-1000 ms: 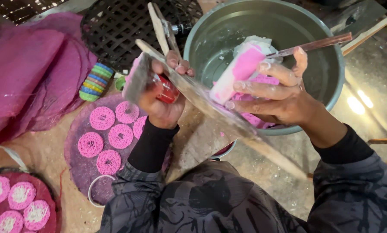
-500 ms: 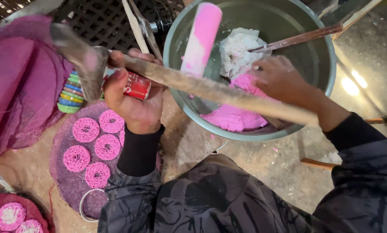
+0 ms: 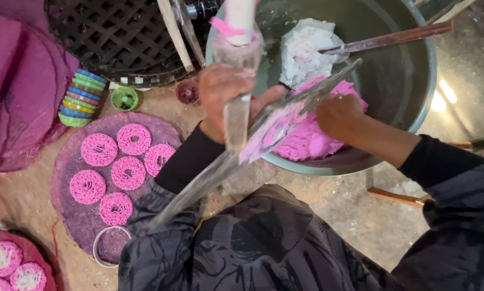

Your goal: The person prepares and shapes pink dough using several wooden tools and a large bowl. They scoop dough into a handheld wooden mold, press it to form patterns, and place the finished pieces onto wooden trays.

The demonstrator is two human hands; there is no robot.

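Head view: left hand clenched on a clear press, blurred, upright just over the basin rim. Right hand sits on pink dough in the basin, grip unclear. Dough looks soft, sticky; scoop from the edge. Noodle discs on mat, left.

Black cuffs under dark patterned jacket sleeves
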